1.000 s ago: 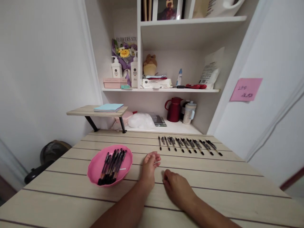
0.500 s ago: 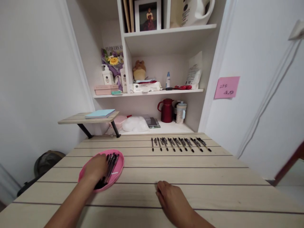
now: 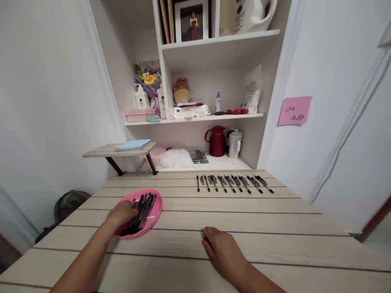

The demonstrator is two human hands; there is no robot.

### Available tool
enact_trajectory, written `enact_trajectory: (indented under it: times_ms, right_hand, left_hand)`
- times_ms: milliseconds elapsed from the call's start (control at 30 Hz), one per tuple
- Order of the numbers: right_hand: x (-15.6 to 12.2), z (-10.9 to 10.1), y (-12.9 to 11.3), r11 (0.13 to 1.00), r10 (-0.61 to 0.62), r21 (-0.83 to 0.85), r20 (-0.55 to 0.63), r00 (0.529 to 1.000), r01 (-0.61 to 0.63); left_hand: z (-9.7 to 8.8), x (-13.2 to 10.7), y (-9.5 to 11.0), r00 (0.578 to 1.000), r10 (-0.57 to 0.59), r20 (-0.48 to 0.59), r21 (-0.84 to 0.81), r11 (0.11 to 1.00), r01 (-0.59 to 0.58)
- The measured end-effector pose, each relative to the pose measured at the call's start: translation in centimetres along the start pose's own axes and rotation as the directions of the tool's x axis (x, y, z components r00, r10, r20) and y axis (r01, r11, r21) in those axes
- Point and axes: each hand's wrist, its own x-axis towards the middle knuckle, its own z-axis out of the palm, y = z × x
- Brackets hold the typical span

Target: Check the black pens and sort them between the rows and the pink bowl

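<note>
At the left of the table is a pink tray (image 3: 158,209) with several black pens (image 3: 146,207) lying in it. My left hand (image 3: 121,213) reaches over its left side, fingers curled and closed on a pen at the edge of the bunch; the fingertips are partly hidden. My right hand (image 3: 224,250) rests on the table right of the tray, its fingers curled in and nothing visible in them. Farther back on the right, a row of pens (image 3: 229,184) lies on the table, with dark caps or clips beside some of them.
A small raised stand (image 3: 100,152) bears light blue paper (image 3: 132,144) at the back left. Behind the table are white shelves (image 3: 214,42) with a red jug (image 3: 217,140) and a pale cup (image 3: 235,144). A pink note (image 3: 295,110) is on the right wall.
My left hand has shifted slightly left within the tray, showing more of the pens. The view has moved a little; my right hand stays in place.
</note>
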Motion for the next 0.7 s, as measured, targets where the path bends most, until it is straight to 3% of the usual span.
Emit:
enact_trajectory:
  times_ms: [100, 233, 300, 367, 467, 533, 600, 700]
  right_hand:
    - [-0.2, -0.1, 0.4, 0.998, -0.003, 0.067, 0.021, 1.000, 0.002]
    - [1.0, -0.5, 0.8, 0.967, -0.007, 0.254, 0.064, 0.998, -0.009]
    - [2.4, -1.1, 0.6, 0.892, 0.045, 0.445, 0.094, 0.995, -0.083]
    - [4.2, -1.9, 0.1, 0.697, 0.133, 0.692, 0.133, 0.982, -0.188]
    - [6.5, -3.0, -0.2, 0.286, 0.245, 0.940, 0.116, 0.963, -0.186]
    - [7.6, -3.1, 0.2, 0.153, 0.338, 0.983, 0.042, 0.940, -0.099]
    - [8.1, -2.4, 1.1, 0.157, 0.429, 0.987, -0.035, 0.902, -0.036]
    - [8.2, -0.7, 2.5, 0.193, 0.496, 0.981, -0.074, 0.865, -0.026]
  left_hand:
    - [-0.8, -0.6, -0.3, 0.996, 0.079, -0.040, -0.293, 0.952, -0.087]
    - [-0.4, -2.2, 1.3, 0.989, 0.139, -0.054, -0.598, 0.788, -0.143]
    - [1.1, -3.3, 3.4, 0.958, 0.276, 0.082, -0.876, 0.478, -0.062]
    - [3.3, -4.6, 6.2, 0.909, 0.376, 0.179, -0.964, 0.251, 0.086]
    - [7.2, -6.2, 10.0, 0.843, 0.465, 0.271, -0.961, 0.090, 0.260]
    - [9.5, -6.7, 12.0, 0.841, 0.455, 0.292, -0.949, 0.031, 0.313]
    - [11.3, -6.8, 13.3, 0.848, 0.430, 0.309, -0.947, 0.055, 0.317]
    - [13.2, -6.4, 14.6, 0.850, 0.415, 0.325, -0.945, 0.180, 0.273]
